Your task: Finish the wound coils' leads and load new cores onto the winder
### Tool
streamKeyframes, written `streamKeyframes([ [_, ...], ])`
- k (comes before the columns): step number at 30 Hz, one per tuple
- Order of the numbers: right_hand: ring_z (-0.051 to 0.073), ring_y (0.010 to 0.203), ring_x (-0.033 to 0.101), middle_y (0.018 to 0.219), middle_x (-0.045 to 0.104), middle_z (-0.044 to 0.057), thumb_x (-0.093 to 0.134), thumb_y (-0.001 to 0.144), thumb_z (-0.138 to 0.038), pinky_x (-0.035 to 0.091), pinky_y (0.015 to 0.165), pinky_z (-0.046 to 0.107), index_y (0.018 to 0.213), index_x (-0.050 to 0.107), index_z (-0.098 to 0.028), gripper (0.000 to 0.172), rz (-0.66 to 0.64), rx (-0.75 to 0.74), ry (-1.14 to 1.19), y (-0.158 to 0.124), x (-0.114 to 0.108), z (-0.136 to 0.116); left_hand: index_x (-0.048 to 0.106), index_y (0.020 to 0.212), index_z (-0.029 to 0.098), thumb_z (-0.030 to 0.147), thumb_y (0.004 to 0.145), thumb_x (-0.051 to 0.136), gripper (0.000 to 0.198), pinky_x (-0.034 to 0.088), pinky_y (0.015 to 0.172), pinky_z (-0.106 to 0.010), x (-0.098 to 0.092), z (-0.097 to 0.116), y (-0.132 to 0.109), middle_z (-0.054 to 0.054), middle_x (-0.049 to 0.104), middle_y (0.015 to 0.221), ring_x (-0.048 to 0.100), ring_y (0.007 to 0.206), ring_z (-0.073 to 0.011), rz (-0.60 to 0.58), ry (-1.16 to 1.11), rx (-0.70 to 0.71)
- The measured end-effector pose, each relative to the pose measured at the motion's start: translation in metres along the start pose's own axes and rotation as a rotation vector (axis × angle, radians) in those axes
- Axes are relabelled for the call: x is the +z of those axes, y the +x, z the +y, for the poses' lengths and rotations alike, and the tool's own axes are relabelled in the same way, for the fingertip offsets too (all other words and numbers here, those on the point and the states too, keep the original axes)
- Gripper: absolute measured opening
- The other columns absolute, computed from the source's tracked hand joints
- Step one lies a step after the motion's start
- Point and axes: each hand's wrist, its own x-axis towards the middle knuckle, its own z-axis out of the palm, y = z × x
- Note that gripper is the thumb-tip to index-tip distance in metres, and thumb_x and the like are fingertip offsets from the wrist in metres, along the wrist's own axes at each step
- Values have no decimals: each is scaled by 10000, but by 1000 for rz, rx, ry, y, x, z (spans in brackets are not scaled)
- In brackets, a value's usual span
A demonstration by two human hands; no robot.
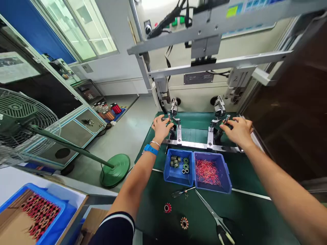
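Observation:
My left hand (161, 128) is at the left station of the winding machine, thumb and fingers curled round an upright metal pin (169, 116). My right hand (237, 130) is at the right station, thumb and fingers closing on a matching tilted metal pin (227, 118). Bits of green show at both pins, partly hidden by my fingers. Just behind the pins are the machine's left head (174, 106) and right head (219, 106). A metal bracket bar (195, 145) runs between the two stations.
A blue bin (167, 177) holds several stator cores; a purple-blue bin (226, 185) holds red wire pieces. Scissors (213, 212), a screwdriver (178, 193) and two wound stators (184, 223) lie on the green mat. A fan (116, 168) and a blue tray of wound stators (67, 211) are left.

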Motion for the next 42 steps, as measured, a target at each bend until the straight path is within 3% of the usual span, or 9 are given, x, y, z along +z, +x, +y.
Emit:
streamKeyframes([
  [3, 425, 1225, 369, 1258, 554, 218, 497, 918, -351, 305, 961, 615, 1092, 699, -137, 342, -74, -108, 23, -43, -16, -49, 690, 1183, 245, 303, 842, 695, 346, 371, 1019, -494, -20, 9, -45, -118, 557, 1350, 446, 1278, -354, -130, -60, 111],
  [5, 327, 1118, 485, 1104, 655, 127, 598, 864, -337, 375, 942, 479, 954, 740, -216, 207, -272, -306, 72, -80, -18, -84, 763, 934, 257, 257, 678, 829, 265, 447, 914, -391, -25, 11, -82, -55, 698, 1045, 602, 1019, -280, -322, -105, 228],
  [8, 307, 1053, 520, 975, 688, 89, 763, 701, -266, 405, 861, 414, 765, 744, -232, 75, -518, -474, 91, -125, -9, -127, 735, 653, 222, 198, 497, 899, 228, 450, 858, -412, -18, 15, -128, -51, 696, 735, 620, 850, -291, -496, -130, 296],
  [13, 299, 1067, 522, 952, 660, 107, 731, 706, -124, 401, 897, 457, 698, 670, -147, 65, -629, -398, 86, -137, 1, -151, 752, 706, 163, 157, 680, 737, 30, 408, 922, -502, -11, 14, -151, -146, 732, 801, 621, 924, -341, -511, -215, 250],
  [17, 300, 1052, 555, 943, 688, 111, 650, 778, -129, 423, 893, 437, 765, 685, -173, 58, -602, -311, 270, -128, -20, -140, 763, 1035, 171, 293, 886, 574, 270, 513, 786, -386, -26, 5, -149, -103, 769, 915, 671, 806, -239, -519, -424, 192],
  [22, 164, 668, 684, 806, 720, 28, 465, 889, -263, 523, 612, 275, 881, 587, -205, 135, -568, -186, 573, -123, -38, -112, 735, 1055, 138, 490, 923, 530, 429, 566, 668, -320, -39, -5, -118, -115, 770, 954, 692, 704, -184, -398, -582, 124],
  [29, 214, 720, 717, 778, 725, 56, 485, 873, -371, 548, 656, 319, 976, 618, -195, 243, -196, -18, 523, -49, -48, -45, 675, 1082, 146, 342, 933, 614, 253, 541, 913, -424, -45, -1, 14, -92, 721, 1029, 675, 974, -215, -13, -380, 36],
  [34, 224, 923, 689, 999, 731, 98, 579, 927, -350, 524, 874, 414, 1102, 668, -149, 281, 10, 23, 289, 16, -64, -8, 672, 1066, 158, 325, 937, 634, 215, 542, 911, -449, -38, 11, 59, -75, 695, 1091, 662, 996, -216, -89, -172, 54],
  [42, 199, 976, 665, 1019, 704, 50, 635, 957, -365, 526, 913, 423, 1031, 680, -153, 229, -175, -77, 45, 56, -50, -5, 668, 1037, 149, 347, 935, 635, 225, 563, 847, -418, -16, -3, 62, -68, 692, 1055, 667, 938, -206, -239, 62, 19],
])
